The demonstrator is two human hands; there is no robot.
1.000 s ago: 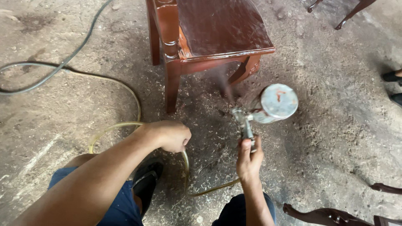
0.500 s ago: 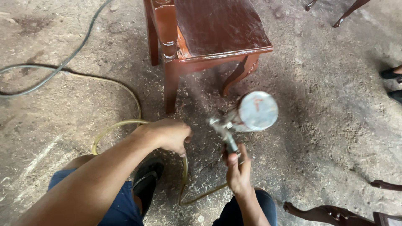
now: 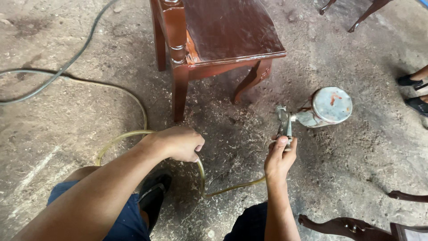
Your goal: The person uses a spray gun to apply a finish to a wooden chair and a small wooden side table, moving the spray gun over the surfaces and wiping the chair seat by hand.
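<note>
**Spray gun aimed up at the chair, hose bunched in the other hand**

Biggest thing here is the floor (image 3: 67,134), rough grey concrete, dusty and littered with wood shavings and chips. On it stands a chair (image 3: 232,35), dark reddish-brown wood with a glossy, wet-looking seat, a turned post at the near corner and a curved cabriole leg at the front right. More dark carved wood pieces (image 3: 352,225) lie at the bottom right, and someone's dark shoes (image 3: 412,91) poke in at the right edge.

A grey cable (image 3: 53,76) snakes across the left side. The hose (image 3: 129,134), yellowish translucent tubing, loops round from there, passes under the left hand and curves on to the base of the gun.

The spray gun (image 3: 285,122) sits just right of centre, low over the floor and in front of the chair's curved leg. Its long axis runs from the handle up to the nozzle, which points away from the person, toward the chair's front edge. It's dull bare metal. The cup (image 3: 327,107), a squat round tin with a stained, whitish lid and a reddish smear, juts out to the right side.

The right hand (image 3: 278,158) is wrapped around the gun's handle from below, thumb up against it. The left hand (image 3: 178,143) is clenched knuckles-up around the hose, near the chair's front leg.
</note>
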